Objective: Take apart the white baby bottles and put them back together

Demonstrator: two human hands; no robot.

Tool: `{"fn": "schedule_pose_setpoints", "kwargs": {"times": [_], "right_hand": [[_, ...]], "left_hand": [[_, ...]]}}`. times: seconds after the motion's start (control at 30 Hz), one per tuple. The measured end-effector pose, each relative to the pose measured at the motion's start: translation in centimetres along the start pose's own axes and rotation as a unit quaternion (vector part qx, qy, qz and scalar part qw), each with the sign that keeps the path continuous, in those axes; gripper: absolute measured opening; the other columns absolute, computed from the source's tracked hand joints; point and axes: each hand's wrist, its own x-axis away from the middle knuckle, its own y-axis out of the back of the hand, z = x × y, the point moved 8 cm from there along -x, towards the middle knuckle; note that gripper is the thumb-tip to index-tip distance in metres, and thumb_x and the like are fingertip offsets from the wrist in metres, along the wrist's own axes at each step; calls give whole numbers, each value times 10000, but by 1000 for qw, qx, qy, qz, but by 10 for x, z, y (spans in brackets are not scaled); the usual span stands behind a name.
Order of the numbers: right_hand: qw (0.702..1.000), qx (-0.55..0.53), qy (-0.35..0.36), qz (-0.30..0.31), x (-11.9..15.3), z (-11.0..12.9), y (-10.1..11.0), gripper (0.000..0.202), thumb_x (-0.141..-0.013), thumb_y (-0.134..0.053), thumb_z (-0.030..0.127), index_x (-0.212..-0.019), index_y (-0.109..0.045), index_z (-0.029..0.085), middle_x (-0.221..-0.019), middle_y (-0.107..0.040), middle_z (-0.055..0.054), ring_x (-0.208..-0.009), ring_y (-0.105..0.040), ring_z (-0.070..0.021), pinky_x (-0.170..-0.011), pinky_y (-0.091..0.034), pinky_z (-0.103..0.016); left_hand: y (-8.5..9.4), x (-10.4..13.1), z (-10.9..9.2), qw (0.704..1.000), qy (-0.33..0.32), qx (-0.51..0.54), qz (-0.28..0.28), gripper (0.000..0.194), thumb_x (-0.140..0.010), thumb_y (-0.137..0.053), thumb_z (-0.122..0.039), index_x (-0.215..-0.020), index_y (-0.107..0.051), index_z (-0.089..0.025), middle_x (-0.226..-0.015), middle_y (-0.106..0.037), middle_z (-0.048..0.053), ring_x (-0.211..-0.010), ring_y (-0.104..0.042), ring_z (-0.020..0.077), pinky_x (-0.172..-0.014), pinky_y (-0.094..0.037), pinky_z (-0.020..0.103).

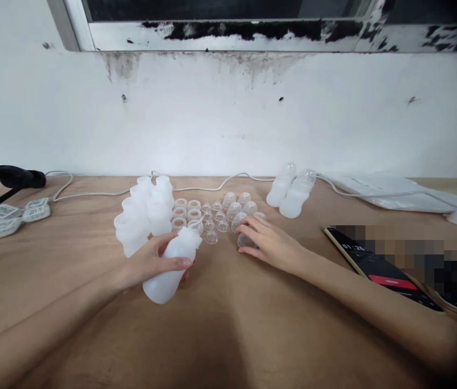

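Head view: one bottle [163, 283] is clamped in the left hand [149, 259], tilted, ring and teat seemingly fitted, no cap on. Right hand [271, 243] is placed at the clear caps [234, 209], fingers parted; whether one is gripped cannot be told. Two capped bottles [292, 206] are seen standing at right, apparently done. Left uncapped: grouped bottles [133, 216], with loose rings [174, 222] and teats [211, 237] laid out between.

beyond the fingers of both hands, the brown wood-grained tabletop [220, 324] meets a stained white plaster wall [196, 119], with a dark window in a peeling silver-grey metal frame [111, 35] higher above them.
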Motion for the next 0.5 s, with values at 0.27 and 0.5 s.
{"fn": "schedule_pose_setpoints", "kwargs": {"times": [0.27, 0.5], "right_hand": [[890, -422, -121, 126, -10, 33, 14, 377, -848, -285, 446, -1092, -387, 177, -839, -557, -51, -676, -538, -121, -577, -428, -246], [826, -498, -127, 231, -10, 52, -7, 334, -820, -358, 438, -1005, -408, 164, -689, -527, -12, -448, -458, -69, -419, -383, -196]], "left_hand": [[-20, 3, -44, 859, -185, -467, -94, 457, -723, -531, -411, -1118, -387, -231, -969, -527, 27, -816, -517, 183, -654, -403, 280], [-25, -9, -51, 795, -199, -567, -88, 474, -722, -513, -436, -1069, -379, -141, -864, -560, 56, -738, -541, 205, -563, -369, 272]]}}
